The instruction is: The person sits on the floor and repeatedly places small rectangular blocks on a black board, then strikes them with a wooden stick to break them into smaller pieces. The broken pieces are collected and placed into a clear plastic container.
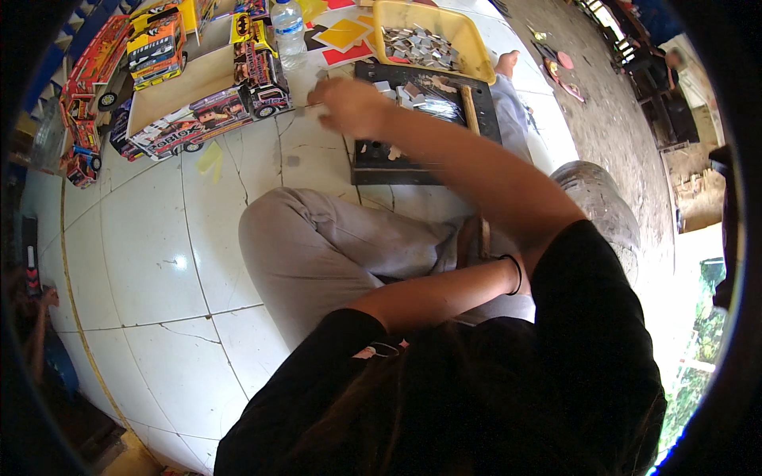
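My right hand (347, 105) reaches across to the left over the edge of a black board (397, 170). Its fingers are curled and smeared by motion, so whether they hold anything is unclear. Small flat silver-grey pieces (409, 95) lie on the board beside a wooden stick (470, 111). A toy truck (190, 123) with colourful printed sides and an open bed stands left of that hand. My left hand (525, 279) is by my lap, a black band round its wrist; its fingers are hidden behind my right arm and sleeve.
A yellow tub (482, 55) of similar pieces stands beyond the board. Near it are a water bottle (289, 36) and red and yellow sheets (343, 36). More toy trucks (155, 49) sit at the far left on white floor tiles (143, 238). Another person's arm (41, 325) shows at the left rim.
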Available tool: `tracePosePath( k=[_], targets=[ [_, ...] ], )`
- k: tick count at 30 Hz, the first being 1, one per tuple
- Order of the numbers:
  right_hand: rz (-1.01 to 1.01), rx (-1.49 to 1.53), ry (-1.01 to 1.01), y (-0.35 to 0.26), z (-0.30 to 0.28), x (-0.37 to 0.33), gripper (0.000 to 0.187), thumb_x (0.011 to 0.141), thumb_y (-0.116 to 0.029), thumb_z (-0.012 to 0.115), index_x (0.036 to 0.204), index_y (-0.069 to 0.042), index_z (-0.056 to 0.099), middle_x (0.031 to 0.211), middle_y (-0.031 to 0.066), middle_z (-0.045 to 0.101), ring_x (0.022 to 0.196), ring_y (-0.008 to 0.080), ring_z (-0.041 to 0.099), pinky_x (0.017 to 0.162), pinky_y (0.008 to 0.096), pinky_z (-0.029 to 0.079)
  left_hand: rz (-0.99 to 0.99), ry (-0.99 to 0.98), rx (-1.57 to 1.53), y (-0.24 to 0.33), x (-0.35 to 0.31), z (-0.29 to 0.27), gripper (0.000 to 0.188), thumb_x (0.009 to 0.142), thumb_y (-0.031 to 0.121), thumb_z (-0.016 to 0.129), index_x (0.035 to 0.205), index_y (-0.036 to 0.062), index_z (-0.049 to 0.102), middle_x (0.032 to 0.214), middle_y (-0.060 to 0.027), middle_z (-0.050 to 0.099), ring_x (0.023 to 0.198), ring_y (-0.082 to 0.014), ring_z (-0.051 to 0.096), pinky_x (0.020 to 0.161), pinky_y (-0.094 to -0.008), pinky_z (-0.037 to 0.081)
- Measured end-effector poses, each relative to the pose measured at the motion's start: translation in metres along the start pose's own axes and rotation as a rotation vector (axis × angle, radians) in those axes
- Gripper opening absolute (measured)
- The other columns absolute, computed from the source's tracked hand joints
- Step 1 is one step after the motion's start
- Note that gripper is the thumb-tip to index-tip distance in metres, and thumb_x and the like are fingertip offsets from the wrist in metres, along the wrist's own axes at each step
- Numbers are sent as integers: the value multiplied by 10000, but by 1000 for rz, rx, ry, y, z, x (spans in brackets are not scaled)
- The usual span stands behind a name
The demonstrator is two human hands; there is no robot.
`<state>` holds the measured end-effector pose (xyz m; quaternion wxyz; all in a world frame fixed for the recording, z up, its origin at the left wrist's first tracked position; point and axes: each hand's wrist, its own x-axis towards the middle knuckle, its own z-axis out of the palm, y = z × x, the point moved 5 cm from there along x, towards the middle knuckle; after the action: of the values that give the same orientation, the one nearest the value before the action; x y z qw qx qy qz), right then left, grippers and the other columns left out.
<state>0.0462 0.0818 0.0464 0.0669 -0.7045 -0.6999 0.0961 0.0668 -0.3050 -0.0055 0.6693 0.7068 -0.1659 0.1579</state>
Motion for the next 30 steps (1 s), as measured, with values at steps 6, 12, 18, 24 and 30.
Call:
tracePosePath(
  k=[6, 12, 18, 24, 30],
  targets=[
    [114, 91, -260, -28, 110, 30, 347, 792, -88, 547, 1133, -29, 562, 1185, 186, 524, 1084, 350, 554, 864, 448, 499, -281, -136, -185, -28, -57, -25, 337, 872, 222, 477, 1117, 69, 651, 1283, -93, 551, 1231, -267, 454, 1100, -482, 233],
    [-99, -9, -128, -47, 169, 59, 316, 782, -98, 559, 1097, -62, 567, 1142, 144, 518, 1048, 309, 538, 840, 415, 502, -410, -168, -291, -42, -108, -49, 339, 874, 222, 475, 1124, 68, 646, 1288, -93, 546, 1237, -268, 447, 1101, -481, 232],
    [270, 259, 137, -23, 185, 77, 319, 764, -85, 589, 1073, -17, 544, 1060, 189, 550, 992, 347, 555, 833, 422, 495, -419, -123, -351, -40, -123, -75, 342, 876, 222, 473, 1131, 67, 641, 1294, -94, 540, 1243, -270, 441, 1103, -479, 230],
    [810, 488, 292, 30, 175, 114, 391, 760, -107, 658, 1100, 19, 510, 1077, 224, 555, 1006, 366, 578, 868, 443, 481, -523, -88, -364, -43, -175, -111, 345, 878, 222, 471, 1138, 65, 636, 1300, -95, 535, 1249, -271, 434, 1104, -478, 229],
    [871, 392, 250, 33, 169, 126, 196, 861, -72, 539, 1050, -30, 572, 1079, 182, 552, 1010, 349, 584, 844, 434, 505, -565, -56, -376, -38, -188, -123, 348, 881, 222, 469, 1145, 64, 631, 1306, -95, 530, 1255, -273, 428, 1106, -477, 227]
  ],
)
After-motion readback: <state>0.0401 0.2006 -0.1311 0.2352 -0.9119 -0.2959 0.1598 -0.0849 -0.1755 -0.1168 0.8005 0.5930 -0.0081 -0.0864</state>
